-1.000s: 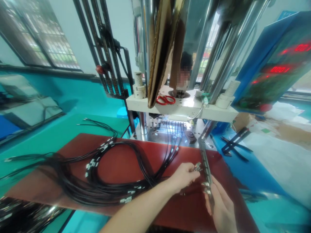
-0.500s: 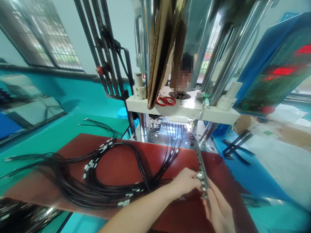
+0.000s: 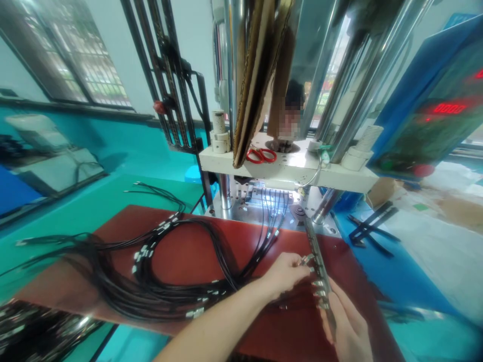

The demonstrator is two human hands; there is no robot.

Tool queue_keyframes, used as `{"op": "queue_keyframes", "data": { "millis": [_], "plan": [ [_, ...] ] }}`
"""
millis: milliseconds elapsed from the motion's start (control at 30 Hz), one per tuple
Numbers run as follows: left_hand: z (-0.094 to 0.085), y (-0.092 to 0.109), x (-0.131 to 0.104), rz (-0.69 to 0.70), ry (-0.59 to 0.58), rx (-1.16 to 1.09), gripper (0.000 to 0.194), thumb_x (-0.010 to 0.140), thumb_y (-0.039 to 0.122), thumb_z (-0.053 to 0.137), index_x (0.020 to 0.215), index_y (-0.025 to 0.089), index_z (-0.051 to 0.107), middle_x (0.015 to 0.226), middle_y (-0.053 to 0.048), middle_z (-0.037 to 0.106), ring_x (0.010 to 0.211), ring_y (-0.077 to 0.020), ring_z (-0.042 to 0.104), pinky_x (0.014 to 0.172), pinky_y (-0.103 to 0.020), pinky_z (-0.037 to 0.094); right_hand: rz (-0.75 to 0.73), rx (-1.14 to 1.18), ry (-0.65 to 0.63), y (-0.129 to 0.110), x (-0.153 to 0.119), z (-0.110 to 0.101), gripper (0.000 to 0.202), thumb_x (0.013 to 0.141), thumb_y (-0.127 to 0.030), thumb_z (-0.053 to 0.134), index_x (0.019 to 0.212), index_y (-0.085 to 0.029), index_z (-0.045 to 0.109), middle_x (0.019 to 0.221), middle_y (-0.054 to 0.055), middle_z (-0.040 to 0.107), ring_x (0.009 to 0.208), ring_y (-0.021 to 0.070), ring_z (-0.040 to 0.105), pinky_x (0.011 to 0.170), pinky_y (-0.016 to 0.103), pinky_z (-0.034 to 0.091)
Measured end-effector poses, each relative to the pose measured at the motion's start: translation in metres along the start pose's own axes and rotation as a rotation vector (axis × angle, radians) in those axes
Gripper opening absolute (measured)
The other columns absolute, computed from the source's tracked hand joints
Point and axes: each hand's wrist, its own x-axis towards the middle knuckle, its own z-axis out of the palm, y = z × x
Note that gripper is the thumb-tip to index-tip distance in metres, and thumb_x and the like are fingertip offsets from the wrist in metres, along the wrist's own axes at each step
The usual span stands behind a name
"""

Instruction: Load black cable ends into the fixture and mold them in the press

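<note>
While right hand [image 3: 349, 329] grips the metal strip [image 3: 319, 269], left hand [image 3: 285, 274] seemingly pinches connectors [image 3: 306, 260].

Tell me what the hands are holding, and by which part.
Right hand grips the metal strip by its near end; left hand pinches a small metal connector against it.

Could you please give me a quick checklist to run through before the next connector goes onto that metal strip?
1. Right hand grips the metal strip at its near end: ok.
2. Left hand pinches a small metal connector at the strip: ok.
3. Connector fully seated: cannot tell, blurred.
4. Black cables lie on the red mat, none under the hands: ok.
5. Red scissors on the press shelf, away from the hands: ok.
</note>
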Motion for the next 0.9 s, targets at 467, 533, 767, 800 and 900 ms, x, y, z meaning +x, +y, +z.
{"op": "queue_keyframes", "data": {
  "millis": [467, 533, 767, 800, 900],
  "plan": [
    [0.006, -0.014, 0.005, 0.134, 0.051, -0.024, 0.014, 0.065, 0.022, 0.056, 0.058, 0.012, 0.050, 0.050, 0.004, 0.041, 0.046, -0.0061, 0.033, 0.044, -0.020, 0.021, -0.080, -0.220, -0.070, 0.013, 0.006, -0.002, 0.069, 0.073, -0.062, 0.055, 0.125, -0.018, 0.051, 0.052, -0.003, 0.053, 0.037, 0.0076, 0.040, 0.033, 0.018, 0.034],
    [0.003, -0.014, 0.005, 0.132, 0.041, -0.015, 0.015, 0.067, 0.023, 0.056, 0.059, 0.012, 0.050, 0.050, 0.003, 0.042, 0.046, -0.0061, 0.033, 0.046, -0.020, 0.023, -0.077, -0.236, -0.090, 0.013, 0.007, -0.001, 0.068, 0.073, -0.062, 0.055, 0.125, -0.018, 0.050, 0.052, -0.003, 0.053, 0.037, 0.0070, 0.039, 0.033, 0.017, 0.034],
    [-0.003, -0.019, 0.012, 0.334, 0.184, 0.090, 0.007, 0.079, 0.023, 0.046, 0.083, 0.017, 0.044, 0.058, 0.005, 0.045, 0.054, -0.0091, 0.040, 0.053, -0.021, 0.030, -0.019, -0.056, -0.010, 0.005, 0.004, -0.002, 0.068, 0.068, -0.057, 0.064, 0.122, -0.016, 0.053, 0.056, -0.003, 0.055, 0.039, 0.0072, 0.040, 0.034, 0.019, 0.035],
    [-0.004, -0.018, 0.012, 0.354, 0.209, 0.148, 0.006, 0.079, 0.023, 0.046, 0.079, 0.017, 0.044, 0.059, 0.005, 0.044, 0.055, -0.0093, 0.040, 0.053, -0.021, 0.029, -0.018, -0.035, -0.002, 0.002, 0.002, -0.001, 0.068, 0.067, -0.056, 0.065, 0.121, -0.016, 0.053, 0.056, -0.003, 0.054, 0.039, 0.0070, 0.040, 0.034, 0.018, 0.034],
    [-0.003, -0.014, 0.007, 0.401, 0.258, 0.330, 0.018, 0.081, 0.026, 0.047, 0.067, 0.016, 0.043, 0.060, 0.003, 0.044, 0.058, -0.0096, 0.039, 0.055, -0.022, 0.026, -0.021, 0.003, 0.028, -0.007, -0.005, 0.004, 0.063, 0.067, -0.053, 0.066, 0.118, -0.016, 0.056, 0.053, -0.005, 0.052, 0.039, 0.0062, 0.038, 0.033, 0.017, 0.032]
  ]
}}
